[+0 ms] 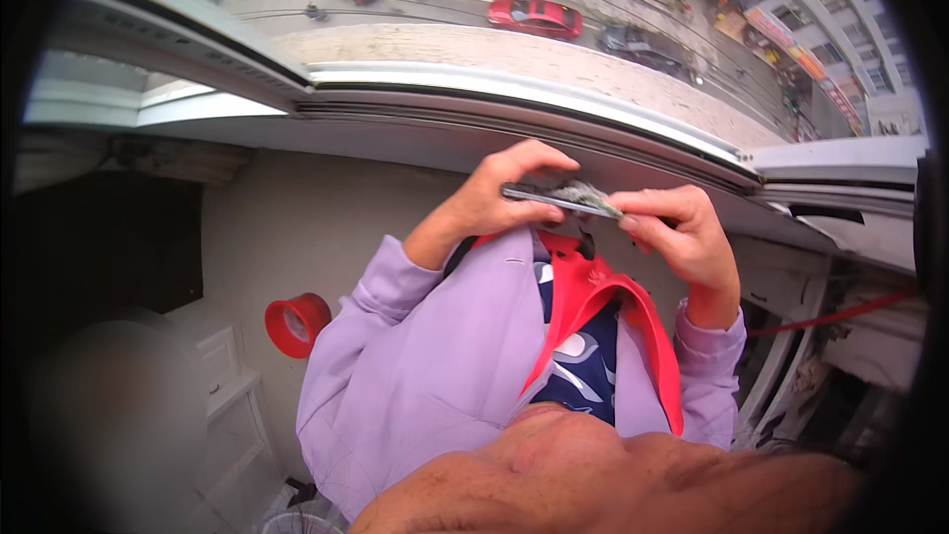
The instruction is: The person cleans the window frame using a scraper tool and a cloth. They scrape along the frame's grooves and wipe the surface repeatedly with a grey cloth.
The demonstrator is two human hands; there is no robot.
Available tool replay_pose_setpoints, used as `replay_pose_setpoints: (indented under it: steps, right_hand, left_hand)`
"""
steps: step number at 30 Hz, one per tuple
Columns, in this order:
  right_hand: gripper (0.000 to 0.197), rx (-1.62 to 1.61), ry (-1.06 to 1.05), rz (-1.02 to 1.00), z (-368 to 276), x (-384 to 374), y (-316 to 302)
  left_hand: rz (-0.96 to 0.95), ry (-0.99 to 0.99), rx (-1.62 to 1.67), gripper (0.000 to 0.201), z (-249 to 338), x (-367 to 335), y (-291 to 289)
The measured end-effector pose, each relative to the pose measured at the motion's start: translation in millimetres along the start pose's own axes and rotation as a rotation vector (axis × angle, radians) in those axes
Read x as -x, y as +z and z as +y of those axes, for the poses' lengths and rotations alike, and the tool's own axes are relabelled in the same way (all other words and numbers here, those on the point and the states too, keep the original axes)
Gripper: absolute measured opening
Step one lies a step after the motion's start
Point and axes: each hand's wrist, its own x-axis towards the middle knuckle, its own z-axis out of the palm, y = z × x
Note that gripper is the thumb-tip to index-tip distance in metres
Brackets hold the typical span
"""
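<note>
Below the open window, far down, a street (474, 0) carries parked and passing cars, among them a red car (535, 17); a pale concrete ledge (514, 64) lies between the road and the white window frame (514, 104), whose grooved track runs across the view from upper left to right; inside, a plain wall (297, 227) drops to a red roll of tape (296, 323) and a white cabinet (213, 356) at lower left; the wearer's lilac sleeves (425, 356) and red-edged patterned front (593, 336) fill the lower centre. Both hands meet just inside the track; the left hand (499, 196) curls its fingers over the near end of a thin, flat, dark strip (559, 200), thumb beneath; the right hand (682, 232) pinches the other end between thumb and bent forefinger, the remaining fingers folded; greyish fluff or dust clings to the strip's upper side near the right fingertips; what the strip is made of cannot be told. Judged from this grip, the step is handled well by keeping the strip level and held at both ends, well inside the frame so that nothing slips outward over the ledge; a firm but light pinch would avoid bending so thin a piece, and the debris is best drawn off toward the room.
</note>
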Motion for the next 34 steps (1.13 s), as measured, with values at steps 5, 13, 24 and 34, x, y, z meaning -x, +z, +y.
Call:
replay_pose_setpoints:
  steps: [5,13,24,34]
  right_hand:
    - [0.026,0.061,-0.07,0.044,-12,11,2]
    - [0.03,0.456,-0.186,0.077,16,23,-15]
    - [0.045,1.221,-0.731,0.587,41,6,6]
    - [0.048,1.066,-0.429,0.492,75,-2,21]
  left_hand:
    - [-0.139,-0.082,0.163,0.019,-22,6,12]
    - [-0.005,-0.198,0.149,0.009,5,10,-18]
    - [0.303,0.396,-0.419,0.029,25,17,-25]
    - [0.302,-0.071,-0.273,0.012,-1,26,-18]
